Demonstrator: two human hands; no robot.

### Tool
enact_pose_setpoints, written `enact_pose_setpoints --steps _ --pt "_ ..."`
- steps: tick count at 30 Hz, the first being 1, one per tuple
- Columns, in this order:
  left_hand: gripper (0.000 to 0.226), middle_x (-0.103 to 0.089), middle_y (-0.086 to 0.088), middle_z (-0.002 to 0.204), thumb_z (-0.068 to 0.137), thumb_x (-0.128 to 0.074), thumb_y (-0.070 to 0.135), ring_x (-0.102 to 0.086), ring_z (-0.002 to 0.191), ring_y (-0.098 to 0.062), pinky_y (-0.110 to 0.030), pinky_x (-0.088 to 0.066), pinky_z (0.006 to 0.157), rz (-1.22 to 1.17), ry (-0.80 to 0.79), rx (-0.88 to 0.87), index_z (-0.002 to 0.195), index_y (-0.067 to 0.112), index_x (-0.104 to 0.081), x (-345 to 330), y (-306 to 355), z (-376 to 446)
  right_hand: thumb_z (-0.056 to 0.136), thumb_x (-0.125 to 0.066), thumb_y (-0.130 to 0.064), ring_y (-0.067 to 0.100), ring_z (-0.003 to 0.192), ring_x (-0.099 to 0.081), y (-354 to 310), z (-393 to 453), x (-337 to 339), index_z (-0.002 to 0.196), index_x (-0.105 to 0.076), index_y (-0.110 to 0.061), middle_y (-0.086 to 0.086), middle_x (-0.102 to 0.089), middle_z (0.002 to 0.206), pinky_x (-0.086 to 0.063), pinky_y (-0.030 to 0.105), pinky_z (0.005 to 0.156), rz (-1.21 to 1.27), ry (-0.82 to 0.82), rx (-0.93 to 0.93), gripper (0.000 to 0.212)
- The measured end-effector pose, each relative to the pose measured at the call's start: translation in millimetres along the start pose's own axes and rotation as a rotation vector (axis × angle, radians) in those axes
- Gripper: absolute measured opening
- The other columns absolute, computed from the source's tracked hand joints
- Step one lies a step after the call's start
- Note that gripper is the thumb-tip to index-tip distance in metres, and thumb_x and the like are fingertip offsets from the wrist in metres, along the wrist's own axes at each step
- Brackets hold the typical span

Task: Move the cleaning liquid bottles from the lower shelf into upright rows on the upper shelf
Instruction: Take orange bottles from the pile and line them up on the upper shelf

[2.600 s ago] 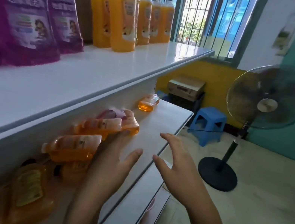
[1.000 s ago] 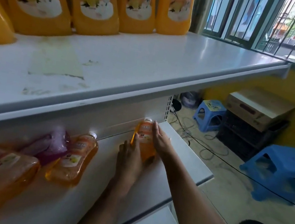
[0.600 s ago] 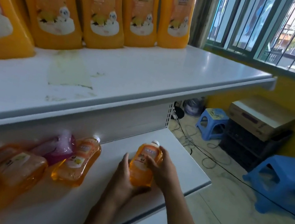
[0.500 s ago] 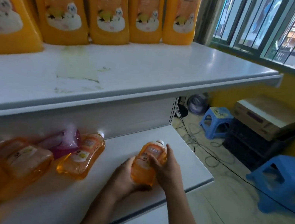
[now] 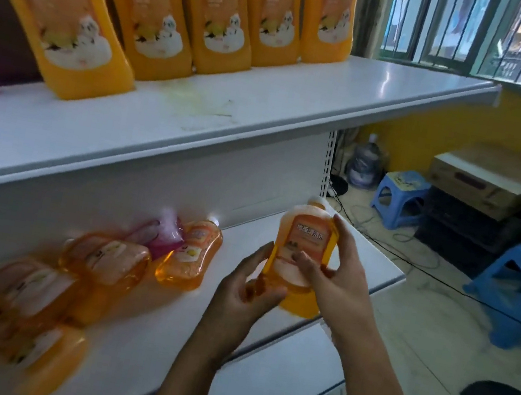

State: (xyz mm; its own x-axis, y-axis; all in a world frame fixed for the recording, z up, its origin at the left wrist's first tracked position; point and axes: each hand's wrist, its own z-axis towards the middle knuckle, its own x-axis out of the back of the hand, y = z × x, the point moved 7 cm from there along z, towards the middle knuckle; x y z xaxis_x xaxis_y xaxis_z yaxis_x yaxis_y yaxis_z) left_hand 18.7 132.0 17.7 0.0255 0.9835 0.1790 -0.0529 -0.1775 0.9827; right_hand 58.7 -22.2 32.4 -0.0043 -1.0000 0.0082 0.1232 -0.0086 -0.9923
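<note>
1. Small orange bottle [image 5: 302, 257] is held with both hands above the lower shelf [image 5: 375, 269], near its right end, roughly upright, cap up, label toward the camera.
2. Left hand [image 5: 244, 293] is clamped on the bottle's lower left side, fingers curled round the base.
3. Right hand [image 5: 339, 277] is clamped on the bottle's right side, thumb across the label, fingers behind.
4. More orange bottles [image 5: 188, 254] lie on their sides along the lower shelf toward its left end, with one purple bottle [image 5: 162, 232] among them against the back panel. The leftmost ones are blurred.
5. Large orange bottles [image 5: 216, 8] stand upright in a row at the back edge of the upper shelf [image 5: 340, 89]; its front and right end are bare.
6. On the floor beyond the right end: two blue stools [image 5: 398, 197], cardboard box [image 5: 488, 178] on black crates.
</note>
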Motion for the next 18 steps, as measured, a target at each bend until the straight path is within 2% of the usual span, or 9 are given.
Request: enact_pose_setpoints --steps 1,3,4,6,8,11,13,15,18 --pt "0.058 -0.052 0.045 0.121 0.073 -0.065 0.067 -0.056 0.107 0.018 -0.008 -0.051 0.072 -0.028 0.031 0.004 0.125 0.072 -0.04 4.3 3.3 -9.5 0.08 -0.073 -0.04 0.019 0.11 -0.065 -6.0 -8.3 -5.2 0.142 -0.03 -0.055 -0.012 -0.054 0.134 -0.059 0.043 0.088 -0.012 -0.022 0.019 0.077" --pt "0.059 -0.056 0.037 0.127 0.078 -0.063 0.064 -0.058 0.11 0.013 -0.01 -0.052 0.076 -0.057 0.102 -0.011 0.133 0.062 -0.042 13.4 5.7 -30.5 0.087 -0.073 -0.028 0.017 0.112 -0.064 -15.2 -25.4 -22.9 0.138 -0.03 -0.06 -0.02 -0.053 0.133 -0.059 0.036 0.088 -0.047 -0.075 0.063 0.074" --pt "0.058 -0.059 0.03 0.129 0.082 -0.064 0.06 -0.059 0.112 0.008 -0.012 -0.053 0.078 -0.082 0.147 -0.009 0.136 0.055 -0.044 20.7 4.0 -42.9 0.089 -0.073 -0.025 0.014 0.111 -0.064 -17.2 -34.5 -34.7 0.136 -0.031 -0.064 -0.027 -0.052 0.131 -0.06 0.032 0.085 -0.052 -0.102 0.076 0.074" --pt "0.051 -0.063 0.025 0.125 0.085 -0.066 0.049 -0.062 0.109 0.005 -0.013 -0.055 0.073 -0.138 0.251 -0.011 0.134 0.048 -0.05 40.9 0.2 -70.1 0.089 -0.072 -0.025 0.006 0.105 -0.063 -21.1 -54.0 -61.7 0.129 -0.031 -0.072 -0.045 -0.049 0.118 -0.058 0.017 0.073 -0.042 -0.15 0.083 0.074" --pt "0.039 -0.067 0.023 0.118 0.091 -0.065 0.033 -0.065 0.104 0.004 -0.011 -0.054 0.067 -0.187 0.36 -0.03 0.128 0.045 -0.057 64.9 -1.7 -99.6 0.09 -0.071 -0.026 0.005 0.111 -0.06 -27.5 -75.7 -92.6 0.129 -0.03 -0.072 -0.047 -0.047 0.118 -0.054 0.011 0.073 -0.063 -0.206 0.112 0.073" --pt "0.037 -0.07 0.023 0.112 0.095 -0.061 0.014 -0.067 0.101 0.001 -0.013 -0.054 0.066 -0.256 0.485 -0.055 0.121 0.041 -0.061 97.2 -0.3 -143.2 0.092 -0.068 -0.023 0.007 0.125 -0.053 -41.4 -108.7 -135.4 0.142 -0.029 -0.06 -0.026 -0.045 0.142 -0.053 0.014 0.089 -0.097 -0.293 0.174 0.073" --pt "0.041 -0.07 0.02 0.114 0.094 -0.061 0.01 -0.068 0.102 -0.002 -0.015 -0.055 0.069 -0.272 0.541 -0.073 0.128 0.033 -0.059 116.2 2.1 -171.5 0.092 -0.069 -0.023 0.006 0.125 -0.054 -52.1 -130.7 -159.6 0.143 -0.03 -0.057 -0.027 -0.047 0.14 -0.053 0.022 0.095 -0.064 -0.36 0.204 0.073" --pt "0.047 -0.07 0.012 0.12 0.094 -0.061 0.008 -0.067 0.106 -0.006 -0.019 -0.057 0.076 -0.284 0.597 -0.08 0.137 0.025 -0.055 136.4 3.9 -200.9 0.091 -0.07 -0.026 0.005 0.124 -0.055 -64.3 -153.2 -182.5 0.141 -0.03 -0.059 -0.03 -0.047 0.137 -0.053 0.022 0.095 -0.047 -0.416 0.235 0.072" --pt "0.052 -0.069 0.007 0.124 0.092 -0.062 0.005 -0.066 0.111 -0.01 -0.021 -0.056 0.082 -0.275 0.668 -0.118 0.141 0.022 -0.052 167.3 7.2 -249.2 0.09 -0.072 -0.02 0.01 0.129 -0.053 -77.7 -188.2 -218.5 0.141 -0.032 -0.054 -0.016 -0.047 0.145 -0.053 0.036 0.1 0.008 -0.505 0.27 0.073"
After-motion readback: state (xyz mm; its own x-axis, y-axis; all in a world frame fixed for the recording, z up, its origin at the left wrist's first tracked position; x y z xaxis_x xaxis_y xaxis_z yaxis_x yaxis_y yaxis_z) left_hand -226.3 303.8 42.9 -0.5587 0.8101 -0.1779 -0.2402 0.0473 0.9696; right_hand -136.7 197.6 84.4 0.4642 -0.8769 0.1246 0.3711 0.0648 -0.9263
